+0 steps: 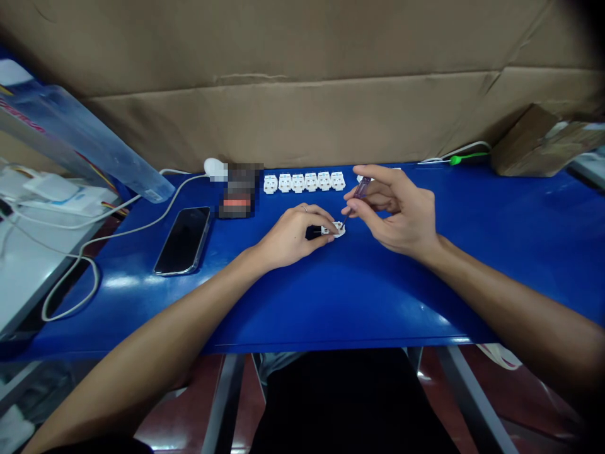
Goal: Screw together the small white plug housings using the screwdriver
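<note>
Two-handed: finger-pinching small white plastic part (339, 231) in left hand (295, 234), purple-handled metal screwdriver (363, 187), angled toward part, in right hand (403, 211).

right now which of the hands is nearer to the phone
Left. The left hand is to the right of the phone, with a gap between, holding a small white part; the right hand is farther right, holding a purple-handled tool.

A row of parts (311, 183) lay along the rear of the table (302, 309).
In front, a workpiece (339, 231) was in the left hand (293, 236), a screwdriver (363, 187) in the right hand (404, 213); a phone (183, 241) lay to the left, a box (524, 145) at far right, a partition (302, 123) behind.
</note>
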Motion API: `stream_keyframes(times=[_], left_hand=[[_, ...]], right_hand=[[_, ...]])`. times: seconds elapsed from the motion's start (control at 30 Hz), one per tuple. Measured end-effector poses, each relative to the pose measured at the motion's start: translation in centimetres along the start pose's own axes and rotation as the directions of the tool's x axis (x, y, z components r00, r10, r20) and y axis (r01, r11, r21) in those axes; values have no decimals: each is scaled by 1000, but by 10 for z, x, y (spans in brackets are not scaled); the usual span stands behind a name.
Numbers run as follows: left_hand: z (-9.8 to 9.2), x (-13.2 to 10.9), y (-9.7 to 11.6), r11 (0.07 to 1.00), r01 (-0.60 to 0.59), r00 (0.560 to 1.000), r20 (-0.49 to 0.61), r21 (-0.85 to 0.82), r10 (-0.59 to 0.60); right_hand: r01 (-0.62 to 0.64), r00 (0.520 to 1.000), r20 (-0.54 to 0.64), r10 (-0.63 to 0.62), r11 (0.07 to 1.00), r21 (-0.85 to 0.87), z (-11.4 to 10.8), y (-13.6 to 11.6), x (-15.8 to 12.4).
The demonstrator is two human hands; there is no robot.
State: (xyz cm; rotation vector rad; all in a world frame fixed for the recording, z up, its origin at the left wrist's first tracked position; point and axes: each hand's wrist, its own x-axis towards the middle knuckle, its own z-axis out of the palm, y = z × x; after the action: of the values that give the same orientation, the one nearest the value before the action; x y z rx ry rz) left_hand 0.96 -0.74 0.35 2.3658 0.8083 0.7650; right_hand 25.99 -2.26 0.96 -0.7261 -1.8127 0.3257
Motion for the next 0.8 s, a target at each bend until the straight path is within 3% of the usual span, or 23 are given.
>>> stream_keyframes(times=[0.43, 0.8], left_hand=[[2, -1, -2, 1000, -1, 1000, -8, 6, 1], [1, 0, -5, 1000, -12, 1000, -3, 24, 12]], right_hand=[[-22, 1000, 6, 22, 1000, -19, 3, 3, -4], [37, 999, 40, -34, 998, -60, 5, 5, -7]])
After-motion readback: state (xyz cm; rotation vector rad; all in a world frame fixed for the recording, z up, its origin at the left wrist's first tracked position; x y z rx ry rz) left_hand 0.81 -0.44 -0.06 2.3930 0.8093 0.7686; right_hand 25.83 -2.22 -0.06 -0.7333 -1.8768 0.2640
